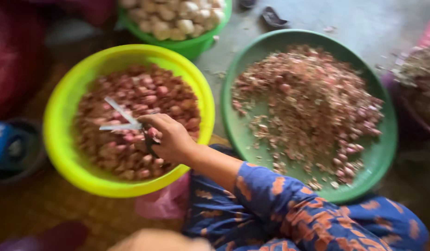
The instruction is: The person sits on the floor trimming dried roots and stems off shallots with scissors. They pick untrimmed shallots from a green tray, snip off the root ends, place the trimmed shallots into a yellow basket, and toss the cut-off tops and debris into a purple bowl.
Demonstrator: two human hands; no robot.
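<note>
Down low, right hand [170, 139] reaches across over yellow-green bowl [61, 111], fingers curled tight round scissors [124, 122], blades open, right above red shallots [140, 100] so bits fall in. Left hand out of sight, cannot tell. Green tray [384, 153] sits just beside bowl, holds cut skins [308, 102]. Green bowl [191, 46] of pale bulbs farther back. Picture blurry.

Grey concrete floor [363, 23], woven mat [61, 209], daylight
</note>
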